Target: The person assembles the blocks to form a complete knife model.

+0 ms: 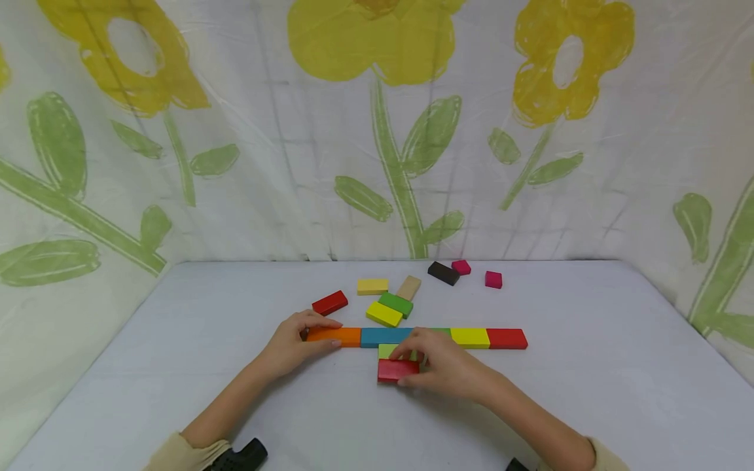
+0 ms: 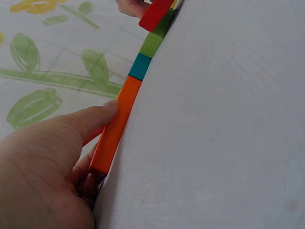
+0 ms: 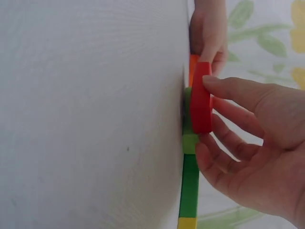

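A row of wooden blocks lies across the white table: an orange block point(image 1: 334, 334) at the left, then a blue block point(image 1: 383, 336), a partly hidden green block point(image 1: 442, 332), a yellow block point(image 1: 470, 337) and a red end block point(image 1: 508, 338). My left hand point(image 1: 292, 343) grips the orange block at its outer end, thumb along the near side, fingers behind. A light green block point(image 1: 387, 351) sits against the row's near side, by the blue one. Just above it, my right hand point(image 1: 450, 367) pinches another red block point(image 3: 201, 102) between thumb and fingers.
Behind the row lie loose blocks: a red one point(image 1: 330, 302), a pale yellow one point(image 1: 372, 286), a tan one point(image 1: 409, 288), a green one point(image 1: 396, 303), a bright yellow one point(image 1: 384, 314), a black one point(image 1: 444, 273) and two pink ones point(image 1: 493, 280). A flowered curtain point(image 1: 253, 196) hangs beyond.
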Tool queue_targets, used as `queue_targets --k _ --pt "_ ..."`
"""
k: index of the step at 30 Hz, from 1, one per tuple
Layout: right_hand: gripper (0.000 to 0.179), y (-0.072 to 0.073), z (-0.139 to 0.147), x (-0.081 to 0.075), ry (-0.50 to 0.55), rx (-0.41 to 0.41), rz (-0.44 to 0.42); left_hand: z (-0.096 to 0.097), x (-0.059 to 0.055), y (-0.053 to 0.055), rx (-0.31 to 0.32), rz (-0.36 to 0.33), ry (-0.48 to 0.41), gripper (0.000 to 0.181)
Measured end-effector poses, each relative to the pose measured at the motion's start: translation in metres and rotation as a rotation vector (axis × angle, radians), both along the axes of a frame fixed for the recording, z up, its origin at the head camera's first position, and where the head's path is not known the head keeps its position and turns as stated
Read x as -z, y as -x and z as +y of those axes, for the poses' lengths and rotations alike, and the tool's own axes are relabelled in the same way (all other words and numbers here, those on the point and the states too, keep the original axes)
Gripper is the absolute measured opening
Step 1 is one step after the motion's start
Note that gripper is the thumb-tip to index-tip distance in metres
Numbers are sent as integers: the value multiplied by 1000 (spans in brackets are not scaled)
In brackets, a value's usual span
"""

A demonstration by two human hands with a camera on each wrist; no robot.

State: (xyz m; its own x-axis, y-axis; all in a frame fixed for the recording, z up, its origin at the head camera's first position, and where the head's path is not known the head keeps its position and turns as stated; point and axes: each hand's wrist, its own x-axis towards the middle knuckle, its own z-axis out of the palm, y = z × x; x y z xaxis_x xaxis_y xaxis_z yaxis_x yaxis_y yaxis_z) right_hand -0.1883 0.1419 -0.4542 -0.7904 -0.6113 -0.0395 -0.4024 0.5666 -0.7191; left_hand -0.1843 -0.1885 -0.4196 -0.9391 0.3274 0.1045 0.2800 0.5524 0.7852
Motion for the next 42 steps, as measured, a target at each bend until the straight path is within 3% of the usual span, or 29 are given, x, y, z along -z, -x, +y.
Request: queue_targets --k 8,16,26,38,42 --pt "37 -5 -1 -4 -28 2 19 2 -1 -1 16 -6 -14 29" --pt "35 -20 -6 -24 25 -26 67 1 -1 -1 11 -4 -9 28" --pt "35 -6 -2 1 -15 -4 44 1 -2 -2 8 -6 -9 28" --pt "36 -18 -6 -19 46 -21 40 0 -1 -1 6 -1 -1 28" --pt "34 -11 -3 -6 17 8 1 0 -1 -1 9 -1 -4 28"
